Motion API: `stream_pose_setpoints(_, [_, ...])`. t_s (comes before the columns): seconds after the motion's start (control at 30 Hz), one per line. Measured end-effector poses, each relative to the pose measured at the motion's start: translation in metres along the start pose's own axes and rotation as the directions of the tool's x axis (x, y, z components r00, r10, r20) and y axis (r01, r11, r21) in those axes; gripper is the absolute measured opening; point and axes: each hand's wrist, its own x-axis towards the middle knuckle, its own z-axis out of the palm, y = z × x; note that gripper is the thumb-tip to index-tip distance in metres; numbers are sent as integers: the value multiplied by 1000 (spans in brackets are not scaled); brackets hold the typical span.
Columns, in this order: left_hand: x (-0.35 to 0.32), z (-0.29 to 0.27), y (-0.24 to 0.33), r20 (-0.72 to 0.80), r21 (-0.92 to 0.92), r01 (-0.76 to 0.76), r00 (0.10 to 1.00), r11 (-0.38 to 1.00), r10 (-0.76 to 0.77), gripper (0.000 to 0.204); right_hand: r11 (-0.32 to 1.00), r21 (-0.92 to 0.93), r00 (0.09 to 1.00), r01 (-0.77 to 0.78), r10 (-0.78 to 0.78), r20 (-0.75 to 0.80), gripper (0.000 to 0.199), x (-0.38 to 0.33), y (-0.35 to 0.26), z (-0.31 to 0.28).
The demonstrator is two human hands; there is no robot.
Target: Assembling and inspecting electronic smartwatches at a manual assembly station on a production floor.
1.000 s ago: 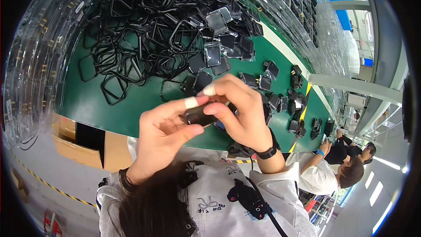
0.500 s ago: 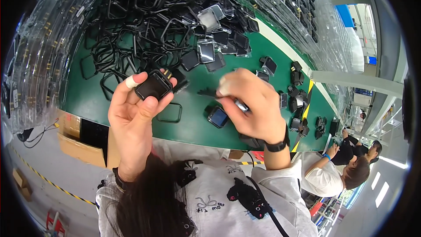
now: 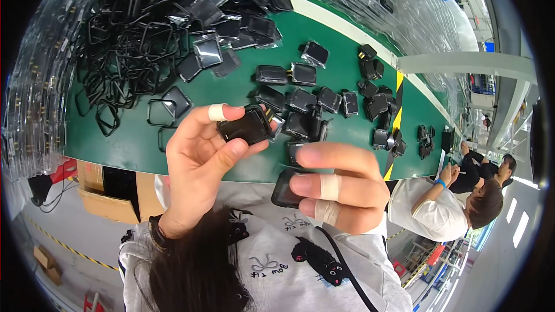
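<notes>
My left hand [image 3: 205, 159] holds a square black device casing [image 3: 245, 127] between thumb and fingers, tilted, with small gold contacts at its upper right corner. A pale wrap covers one fingertip. Close by on the right, my right hand [image 3: 347, 188] has its fingers curled against a second dark, rounded-square device [image 3: 283, 189], which overlaps the table's front edge. The thumb is hidden, and two of these fingers wear pale wraps. Behind the fingers, another small device [image 3: 296, 153] is partly covered. Several black devices [image 3: 302, 99] lie on the green table beyond my hands.
A tangled heap of black frames [image 3: 133, 52] covers the far left, beside film-wrapped dark panels [image 3: 208, 52]. Stacked clear plastic trays [image 3: 37, 92] stand at the left. Yellow-black tape [image 3: 398, 112] crosses the table at right. A co-worker [image 3: 439, 196] sits farther right.
The view has shifted, so the heap appears farther left and more devices show. My left hand still holds its casing. My right hand has come lower, fingers now against a dark device.
</notes>
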Motion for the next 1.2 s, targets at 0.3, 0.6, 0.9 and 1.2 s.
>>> stream_pose_setpoints(0.3, [2,21,-13,84,47,49,995,998,-53,34,987,-143,982,-73,46,-183,30,-26,-10,-12])
stream_pose_setpoints(0.6, [4,30,-24,194,156,89,974,984,-119,51,596,294,600,-747,795,-89,30,-31,-20,-18])
stream_pose_setpoints(0.9, [2,37,-26,206,272,154,955,950,-213,58,581,308,574,-753,810,-124,32,-53,-4,-14])
stream_pose_setpoints(1.2, [0,36,-26,203,271,152,956,950,-211,61,615,273,613,-740,783,-102,35,-57,0,-16])
